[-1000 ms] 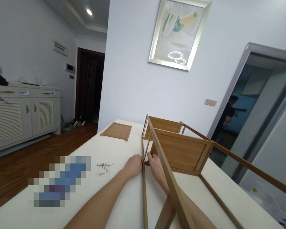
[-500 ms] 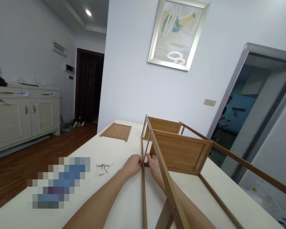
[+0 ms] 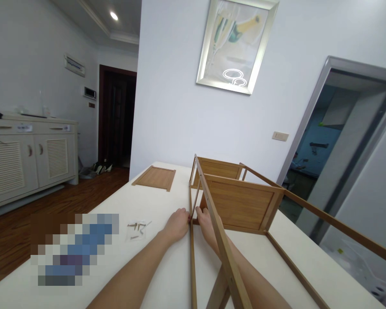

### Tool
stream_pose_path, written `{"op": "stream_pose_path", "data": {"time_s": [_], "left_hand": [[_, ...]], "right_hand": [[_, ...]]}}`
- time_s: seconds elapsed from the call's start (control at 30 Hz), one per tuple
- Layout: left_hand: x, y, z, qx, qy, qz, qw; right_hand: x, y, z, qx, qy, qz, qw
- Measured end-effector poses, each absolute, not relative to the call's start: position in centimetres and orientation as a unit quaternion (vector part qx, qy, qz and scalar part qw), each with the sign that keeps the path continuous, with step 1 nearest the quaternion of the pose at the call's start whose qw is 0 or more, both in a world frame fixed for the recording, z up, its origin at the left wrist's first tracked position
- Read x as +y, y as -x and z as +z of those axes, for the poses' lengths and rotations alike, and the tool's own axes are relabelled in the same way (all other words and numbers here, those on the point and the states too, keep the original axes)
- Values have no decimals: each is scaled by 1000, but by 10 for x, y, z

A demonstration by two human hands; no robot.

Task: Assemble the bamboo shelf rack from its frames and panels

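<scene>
A wooden shelf frame (image 3: pixel 239 204) lies on its side on the white table (image 3: pixel 154 274), with slatted panels fitted between its long rails. My left hand (image 3: pixel 177 225) is closed at the outer side of the lower rail (image 3: pixel 193 266), by a joint; whatever its fingertips pinch is too small to make out. Inside the frame, my right hand (image 3: pixel 205 219) curls its fingers against the frame at the same joint, opposite the left. The upper rail (image 3: pixel 221 234) passes in front of my right forearm. A small clear bag with several screws (image 3: pixel 137 229) lies left of my left hand.
A loose wooden panel (image 3: pixel 155 178) lies flat at the table's far left. A blurred-out blue item (image 3: pixel 80 249) is at the table's left edge. The wall (image 3: pixel 206 124) rises behind the table. A white cabinet (image 3: pixel 51 150) stands across the floor.
The view has shifted slightly, so everything appears a little further left. Both hands stay at the same joint of the frame, with hardly any visible movement.
</scene>
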State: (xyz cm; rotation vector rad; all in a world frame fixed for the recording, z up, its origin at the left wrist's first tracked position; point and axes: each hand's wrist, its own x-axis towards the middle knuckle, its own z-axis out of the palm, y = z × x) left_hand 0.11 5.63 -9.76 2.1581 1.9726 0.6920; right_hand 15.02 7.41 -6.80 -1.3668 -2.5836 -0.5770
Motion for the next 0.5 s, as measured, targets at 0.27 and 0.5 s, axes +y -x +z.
{"op": "stream_pose_path", "data": {"time_s": [0.27, 0.5], "left_hand": [[57, 5, -98, 662, -706, 237, 80], [58, 3, -98, 663, -712, 223, 63]], "right_hand": [[76, -151, -69, -865, 455, -197, 80], [72, -147, -63, -868, 446, -205, 76]]}}
